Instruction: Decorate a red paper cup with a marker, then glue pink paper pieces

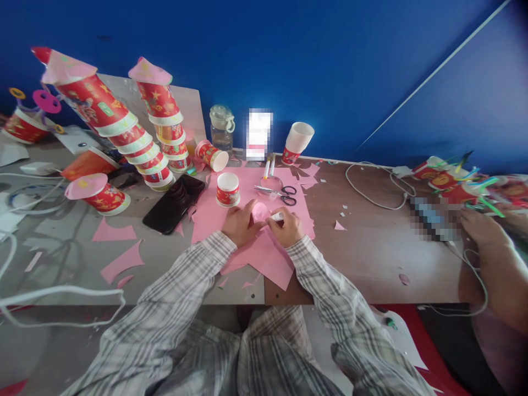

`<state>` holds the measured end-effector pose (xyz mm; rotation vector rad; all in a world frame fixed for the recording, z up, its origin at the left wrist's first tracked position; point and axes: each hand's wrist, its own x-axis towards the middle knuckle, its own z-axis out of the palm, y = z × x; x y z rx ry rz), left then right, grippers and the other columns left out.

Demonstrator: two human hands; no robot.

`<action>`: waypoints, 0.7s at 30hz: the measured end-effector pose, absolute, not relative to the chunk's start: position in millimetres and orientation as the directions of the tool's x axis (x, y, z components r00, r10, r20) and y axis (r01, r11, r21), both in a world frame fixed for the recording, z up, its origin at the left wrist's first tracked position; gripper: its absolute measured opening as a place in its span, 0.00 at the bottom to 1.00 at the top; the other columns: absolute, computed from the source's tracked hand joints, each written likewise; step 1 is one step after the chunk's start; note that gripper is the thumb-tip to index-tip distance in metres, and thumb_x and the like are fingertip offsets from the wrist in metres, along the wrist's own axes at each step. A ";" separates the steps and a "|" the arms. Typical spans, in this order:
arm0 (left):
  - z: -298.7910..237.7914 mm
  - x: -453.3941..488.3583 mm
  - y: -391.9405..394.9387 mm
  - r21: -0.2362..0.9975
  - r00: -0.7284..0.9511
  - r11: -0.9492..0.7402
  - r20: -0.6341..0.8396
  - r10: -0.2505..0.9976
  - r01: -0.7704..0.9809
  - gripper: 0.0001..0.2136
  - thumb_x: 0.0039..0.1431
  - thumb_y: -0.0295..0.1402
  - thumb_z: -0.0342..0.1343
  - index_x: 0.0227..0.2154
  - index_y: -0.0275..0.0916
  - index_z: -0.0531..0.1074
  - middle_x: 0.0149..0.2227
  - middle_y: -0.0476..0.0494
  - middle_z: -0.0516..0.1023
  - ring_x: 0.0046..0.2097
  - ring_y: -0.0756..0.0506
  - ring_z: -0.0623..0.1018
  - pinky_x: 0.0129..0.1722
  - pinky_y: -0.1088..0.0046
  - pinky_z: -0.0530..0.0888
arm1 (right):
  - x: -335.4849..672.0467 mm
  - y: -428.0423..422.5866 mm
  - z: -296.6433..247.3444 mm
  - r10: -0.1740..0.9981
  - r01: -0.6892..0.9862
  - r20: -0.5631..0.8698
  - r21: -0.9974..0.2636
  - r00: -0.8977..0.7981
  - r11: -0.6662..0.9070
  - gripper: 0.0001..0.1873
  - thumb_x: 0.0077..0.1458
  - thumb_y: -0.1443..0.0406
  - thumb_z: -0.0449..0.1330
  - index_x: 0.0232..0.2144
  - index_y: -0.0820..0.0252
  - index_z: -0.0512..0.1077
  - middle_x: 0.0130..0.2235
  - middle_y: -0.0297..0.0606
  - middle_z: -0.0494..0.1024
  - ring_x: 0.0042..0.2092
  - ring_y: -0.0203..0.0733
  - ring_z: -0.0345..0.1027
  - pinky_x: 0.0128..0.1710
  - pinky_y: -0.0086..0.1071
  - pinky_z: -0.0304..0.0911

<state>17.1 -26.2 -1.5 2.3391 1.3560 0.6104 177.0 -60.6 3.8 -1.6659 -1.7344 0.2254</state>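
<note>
My left hand [241, 224] is closed round the edge of a small round pink paper piece [260, 211]. Pinched at the piece's right side, my right hand [287, 226] holds a small white object [278, 216] whose kind I cannot make out. Both hands are over pink paper sheets [278, 264] spread on the table. Just beyond my left hand a red paper cup with a white rim [228, 190] stands upright. Scissors with black handles [287, 196] lie past my right hand, beside two white pens [269, 168].
Left of the hands lie a black phone [174, 203] and pink scraps [122, 262]. Two tall cup stacks [119, 124] with pink cone tops stand behind. A water bottle [221, 129] and nested cups [297, 142] are at the back. Another person's arm [490, 242] rests at the right.
</note>
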 end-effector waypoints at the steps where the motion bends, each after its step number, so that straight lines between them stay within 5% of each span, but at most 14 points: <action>1: -1.6 17.1 -26.5 0.513 0.457 -0.483 0.187 0.869 0.710 0.29 0.50 0.41 0.51 0.53 0.35 0.50 0.26 0.48 0.75 0.33 0.44 0.74 0.44 0.63 0.63 | 174.9 -61.6 2.7 0.929 0.796 0.362 -0.584 0.080 0.159 0.09 0.44 0.58 0.58 0.26 0.58 0.67 0.19 0.30 0.70 0.21 0.36 0.61 0.31 0.30 0.59; 9: -8.6 15.7 -25.8 0.425 0.485 -0.531 0.220 0.846 0.733 0.27 0.50 0.28 0.47 0.54 0.33 0.48 0.26 0.47 0.75 0.31 0.44 0.74 0.45 0.63 0.64 | 173.7 -60.6 1.4 0.921 0.830 0.381 -0.537 0.079 0.151 0.10 0.44 0.58 0.58 0.27 0.58 0.68 0.17 0.30 0.69 0.21 0.37 0.61 0.32 0.31 0.59; 15: -8.2 16.0 -24.2 0.463 0.438 -0.493 0.228 0.869 0.737 0.24 0.53 0.30 0.45 0.54 0.34 0.49 0.27 0.47 0.75 0.33 0.44 0.74 0.46 0.63 0.64 | 178.7 -57.3 5.3 0.912 0.846 0.392 -0.520 0.117 0.115 0.10 0.44 0.58 0.59 0.26 0.58 0.68 0.16 0.30 0.68 0.22 0.37 0.62 0.34 0.33 0.59; 21: -3.2 16.3 -26.8 0.562 0.458 -0.492 0.214 0.863 0.665 0.29 0.52 0.40 0.50 0.54 0.35 0.48 0.24 0.51 0.74 0.32 0.45 0.74 0.46 0.63 0.63 | 174.5 -60.8 -1.6 0.939 0.747 0.322 -0.653 0.118 0.130 0.11 0.45 0.57 0.56 0.27 0.59 0.67 0.20 0.31 0.71 0.22 0.36 0.62 0.28 0.30 0.59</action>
